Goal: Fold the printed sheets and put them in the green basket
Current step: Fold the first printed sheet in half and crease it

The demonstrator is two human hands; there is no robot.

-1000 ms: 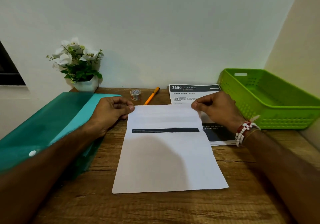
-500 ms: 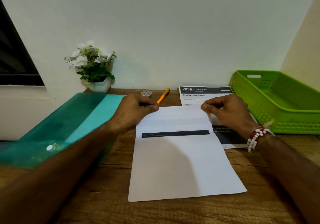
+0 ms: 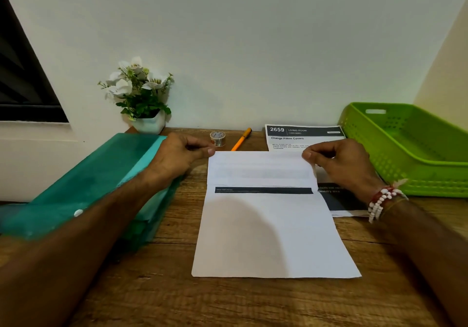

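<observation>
Left hand [image 3: 177,157] and right hand [image 3: 344,164] pinching far corners of folded-over sheet [image 3: 268,225], mid-table [image 3: 157,296]. Second printed sheet [image 3: 304,136] partly underneath. Green basket [image 3: 415,154] empty, right. Teal folder [image 3: 83,187] left; tape roll [image 3: 217,138], orange pen [image 3: 241,139], flower pot [image 3: 149,124] behind.

1 head view looks forward and down, close over the wooden desk [image 3: 157,299].

Open wood on the table [image 3: 162,299] in front, plenty of room there. The left side is blocked by a teal folder [image 3: 83,187]; the back edge is cluttered with a flower pot [image 3: 148,124], tape roll [image 3: 217,138] and orange pen [image 3: 241,139]. The green basket [image 3: 410,149] walls off the right.
</observation>
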